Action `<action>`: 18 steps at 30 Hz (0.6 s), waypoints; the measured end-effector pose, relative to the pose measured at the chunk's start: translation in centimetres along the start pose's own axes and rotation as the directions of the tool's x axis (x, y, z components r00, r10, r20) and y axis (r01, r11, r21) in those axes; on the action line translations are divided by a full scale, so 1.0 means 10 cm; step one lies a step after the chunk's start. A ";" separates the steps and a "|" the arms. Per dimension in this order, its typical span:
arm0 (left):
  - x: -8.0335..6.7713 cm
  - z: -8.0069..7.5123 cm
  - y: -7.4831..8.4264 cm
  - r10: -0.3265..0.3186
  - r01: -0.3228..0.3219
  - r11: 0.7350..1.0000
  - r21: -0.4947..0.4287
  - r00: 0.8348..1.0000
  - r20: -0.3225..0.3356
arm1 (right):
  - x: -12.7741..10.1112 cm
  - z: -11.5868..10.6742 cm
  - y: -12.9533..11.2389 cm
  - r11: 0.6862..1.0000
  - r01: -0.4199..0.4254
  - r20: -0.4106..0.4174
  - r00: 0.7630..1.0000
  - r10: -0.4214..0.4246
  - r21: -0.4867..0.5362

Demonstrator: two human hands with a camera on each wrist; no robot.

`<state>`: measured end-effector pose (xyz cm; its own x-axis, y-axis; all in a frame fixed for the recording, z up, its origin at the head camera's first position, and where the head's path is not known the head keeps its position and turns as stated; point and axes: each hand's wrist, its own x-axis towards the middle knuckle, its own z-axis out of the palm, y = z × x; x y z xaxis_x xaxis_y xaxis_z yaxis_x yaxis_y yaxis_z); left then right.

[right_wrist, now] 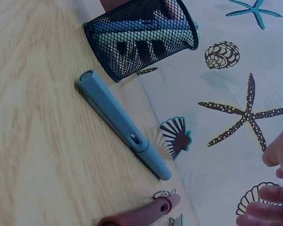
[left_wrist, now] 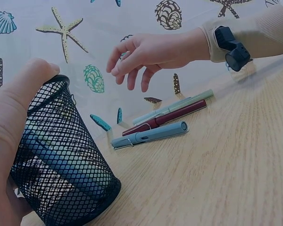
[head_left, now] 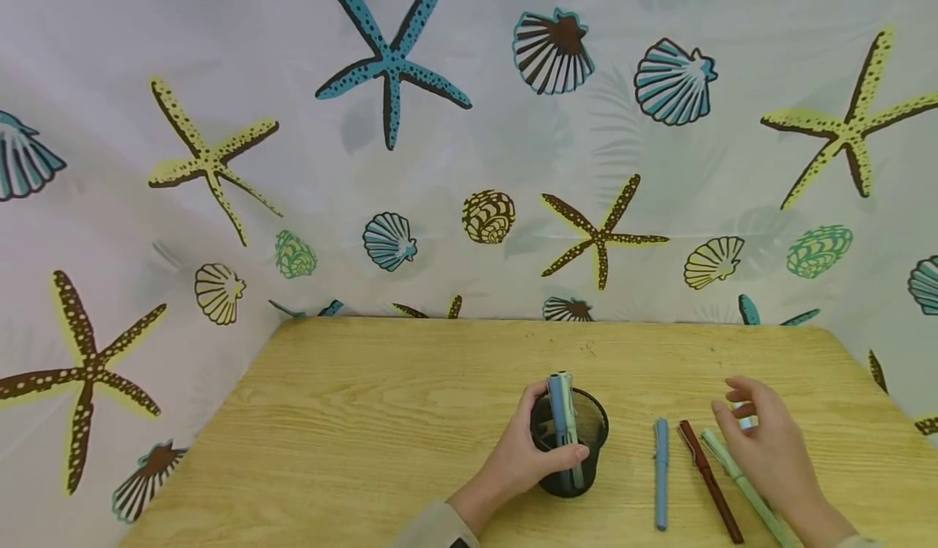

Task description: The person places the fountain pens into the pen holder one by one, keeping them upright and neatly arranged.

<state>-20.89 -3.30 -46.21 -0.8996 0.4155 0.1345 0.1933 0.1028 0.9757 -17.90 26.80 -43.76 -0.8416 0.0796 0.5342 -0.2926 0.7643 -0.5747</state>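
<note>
Two hands: left [head_left: 523,458] grips the mesh cup [head_left: 579,450], right [head_left: 769,442] loosely spread, hiding a pale pen [head_left: 745,419].

I look down on a light wooden table [head_left: 381,418] with visible grain. Behind it and along both sides hangs a pale curtain [head_left: 469,165] printed with blue, yellow and brown starfish and shells. The light is soft and even.
</note>
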 end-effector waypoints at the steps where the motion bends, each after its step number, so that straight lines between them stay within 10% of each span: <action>1: 0.00 0.00 0.00 0.000 0.000 1.000 -0.001 1.000 0.001 | 0.00 -0.01 0.01 1.000 -0.016 0.013 1.000 0.016 -0.010; 18: 0.00 0.00 -0.06 0.000 0.000 1.000 -0.006 1.000 -0.002 | -0.01 -0.12 0.29 0.964 -0.235 0.171 0.952 0.254 -0.124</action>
<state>-20.98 -3.39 -46.75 -0.9006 0.4133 0.1346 0.1909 0.0978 0.9767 -18.09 29.81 -44.76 -0.9532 0.1602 0.2563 -0.0279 0.7977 -0.6024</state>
